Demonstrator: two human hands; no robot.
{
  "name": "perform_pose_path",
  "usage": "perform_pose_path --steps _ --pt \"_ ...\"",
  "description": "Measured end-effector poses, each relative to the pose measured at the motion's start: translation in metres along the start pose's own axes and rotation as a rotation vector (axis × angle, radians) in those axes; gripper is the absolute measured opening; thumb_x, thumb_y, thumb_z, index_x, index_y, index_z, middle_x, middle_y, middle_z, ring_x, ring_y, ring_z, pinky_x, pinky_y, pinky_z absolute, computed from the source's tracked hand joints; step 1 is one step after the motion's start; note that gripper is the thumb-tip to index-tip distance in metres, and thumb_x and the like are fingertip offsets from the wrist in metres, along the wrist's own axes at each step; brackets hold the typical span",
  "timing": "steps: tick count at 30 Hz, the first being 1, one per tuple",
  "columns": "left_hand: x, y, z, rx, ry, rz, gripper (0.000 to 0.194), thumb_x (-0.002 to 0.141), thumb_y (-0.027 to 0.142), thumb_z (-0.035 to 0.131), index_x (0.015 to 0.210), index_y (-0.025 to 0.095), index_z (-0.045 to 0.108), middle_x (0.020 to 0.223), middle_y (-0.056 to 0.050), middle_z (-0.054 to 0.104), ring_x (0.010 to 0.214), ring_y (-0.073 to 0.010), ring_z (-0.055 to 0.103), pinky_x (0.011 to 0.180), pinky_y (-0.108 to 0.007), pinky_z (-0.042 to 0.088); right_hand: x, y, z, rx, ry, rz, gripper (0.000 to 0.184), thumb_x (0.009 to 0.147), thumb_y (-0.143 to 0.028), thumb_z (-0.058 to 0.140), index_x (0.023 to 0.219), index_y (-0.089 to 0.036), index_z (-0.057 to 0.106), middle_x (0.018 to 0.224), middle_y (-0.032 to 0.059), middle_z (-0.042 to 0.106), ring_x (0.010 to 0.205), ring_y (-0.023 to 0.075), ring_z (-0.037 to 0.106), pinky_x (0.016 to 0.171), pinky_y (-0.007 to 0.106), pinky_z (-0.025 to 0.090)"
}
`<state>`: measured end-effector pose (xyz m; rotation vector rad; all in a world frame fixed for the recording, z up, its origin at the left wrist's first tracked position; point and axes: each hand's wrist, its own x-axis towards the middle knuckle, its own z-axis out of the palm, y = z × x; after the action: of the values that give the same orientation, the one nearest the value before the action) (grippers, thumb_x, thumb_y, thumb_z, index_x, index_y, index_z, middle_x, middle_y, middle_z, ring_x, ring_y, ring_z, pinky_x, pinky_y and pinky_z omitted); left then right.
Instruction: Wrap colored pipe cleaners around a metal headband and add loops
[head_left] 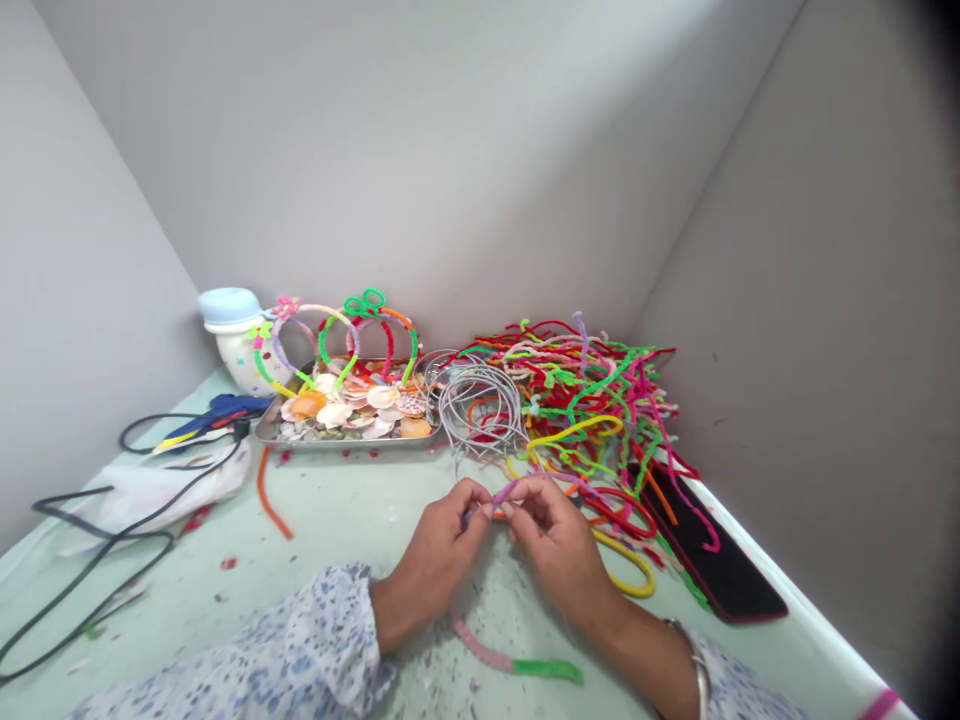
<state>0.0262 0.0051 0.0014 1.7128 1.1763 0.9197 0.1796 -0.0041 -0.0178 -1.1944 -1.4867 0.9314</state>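
My left hand [435, 550] and my right hand [555, 540] meet above the speckled pale green tabletop [352, 530]. Their fingertips pinch a thin purple pipe cleaner [504, 495], and the fingers hide part of it. Below my wrists lies a pink and green pipe cleaner [510, 653]. Just beyond my right hand, a yellow pipe cleaner [626, 565] curves out from a large tangled heap of multicoloured pipe cleaners [577, 400]. A bundle of thin silver wire hoops [476, 405] sits against the heap's left side.
A metal tray [337, 444] holds seashells, with pipe-cleaner-wrapped hoops [337, 335] behind it. Further left are a white pot with a blue lid [232, 335], a blue glue gun [217, 412], black cable [97, 560] and a white bag [157, 492]. A black phone [712, 545] lies right. Grey walls surround the table.
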Motion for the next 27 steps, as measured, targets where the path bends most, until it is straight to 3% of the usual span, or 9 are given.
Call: perform_pose_path --steps 4,10,18,27 --pt "0.0008 -0.0009 0.0008 -0.034 -0.015 0.001 0.020 0.088 0.027 0.039 0.078 0.018 0.054 0.067 0.002 0.053 0.065 -0.0140 0.046 0.060 -0.023 0.034 0.0007 0.0022 -0.0010 0.014 -0.024 0.009 0.004 0.086 -0.022 0.051 0.090 -0.021 0.053 0.080 0.0000 0.058 0.062 0.0134 0.053 0.056 0.024 0.043" --pt "0.0028 -0.0039 0.0017 -0.091 -0.043 -0.036 0.019 0.086 0.024 0.040 0.075 0.018 0.055 0.062 0.004 0.046 0.060 -0.0128 0.042 0.057 -0.022 0.032 0.0022 0.0005 -0.0032 0.004 -0.050 -0.024 0.013 0.088 -0.024 0.050 0.075 -0.022 0.049 0.077 -0.0008 0.056 0.059 0.0126 0.051 0.055 0.024 0.042" --pt "0.0049 -0.0041 0.0023 -0.126 -0.043 -0.029 0.022 0.087 0.027 0.040 0.080 0.018 0.058 0.073 0.000 0.058 0.074 -0.0167 0.051 0.067 -0.024 0.039 -0.0038 0.0006 -0.0015 0.030 -0.050 0.031 0.004 0.086 -0.024 0.052 0.083 -0.022 0.054 0.082 0.0013 0.059 0.066 0.0153 0.056 0.062 0.026 0.047" --pt "0.0088 -0.0049 0.0047 -0.145 -0.066 -0.108 0.021 0.087 0.028 0.042 0.083 0.018 0.060 0.075 0.000 0.059 0.075 -0.0166 0.052 0.068 -0.024 0.039 -0.0027 0.0003 -0.0066 0.088 -0.038 0.117 0.014 0.083 -0.034 0.057 0.087 -0.021 0.055 0.088 0.0061 0.062 0.086 0.0222 0.061 0.078 0.033 0.049"
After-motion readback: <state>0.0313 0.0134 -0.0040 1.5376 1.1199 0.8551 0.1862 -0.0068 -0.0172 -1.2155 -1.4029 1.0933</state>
